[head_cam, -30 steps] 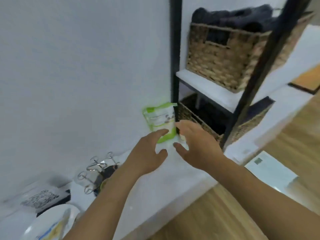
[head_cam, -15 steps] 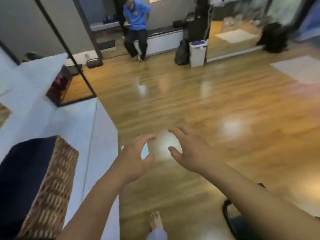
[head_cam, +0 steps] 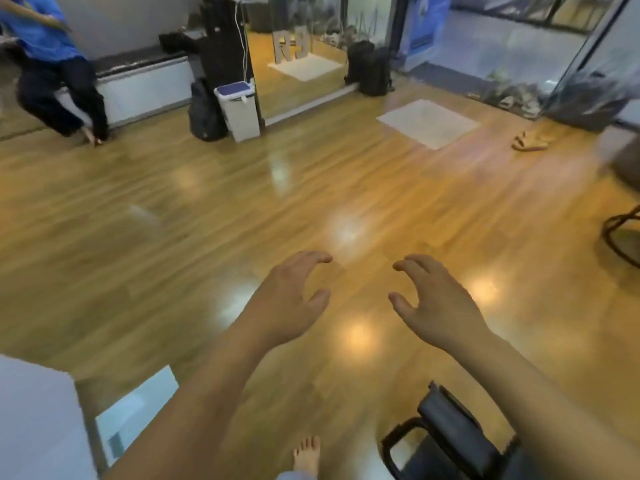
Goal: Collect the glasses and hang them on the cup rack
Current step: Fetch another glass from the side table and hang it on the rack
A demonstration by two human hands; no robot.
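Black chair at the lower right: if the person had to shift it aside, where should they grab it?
Probably the looped armrest of the black chair, from above with the right hand, which is open and empty. The armrest is a thin bar with a gap beneath, so a grip can wrap around it.

The view has been swung from the wall and wicker-basket shelf to the glossy wooden floor [head_cam: 173,209]. The empty left hand [head_cam: 287,303] and right hand [head_cam: 436,303] have been spread further apart.
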